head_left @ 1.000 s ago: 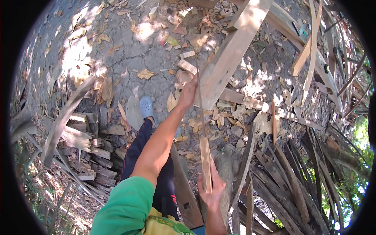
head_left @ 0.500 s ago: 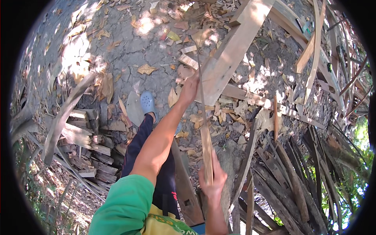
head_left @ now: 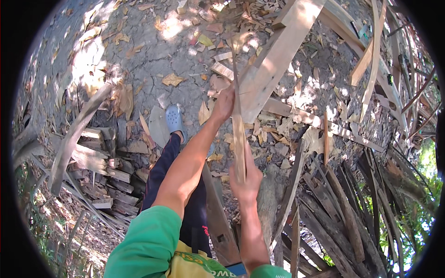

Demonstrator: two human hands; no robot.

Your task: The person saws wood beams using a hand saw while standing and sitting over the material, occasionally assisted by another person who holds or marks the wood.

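Note:
A handsaw (head_left: 239, 146) with a long wooden handle and a thin blade (head_left: 235, 76) runs almost straight away from me. My right hand (head_left: 246, 180) is closed round the near end of its handle. The blade lies over the near left part of a thick pale wooden beam (head_left: 273, 60), which slants off to the upper right. Just left of the blade, my left hand (head_left: 225, 103) is closed at the beam's edge; its fingertips are partly hidden. Beyond that hand lie a short wood offcut (head_left: 222, 71) and a smaller one (head_left: 223, 57).
Split wood is heaped at left (head_left: 109, 173), beside a curved branch (head_left: 79, 139). Many dark slats (head_left: 343, 208) lean at lower right. A flat wood strip (head_left: 320, 122) crosses the leaf-strewn ground. My foot in a blue clog (head_left: 174, 119) stands left of my left hand.
My right hand has pushed the handsaw forward, away from me, so its handle now sits closer to the beam. My left hand has stayed almost in place.

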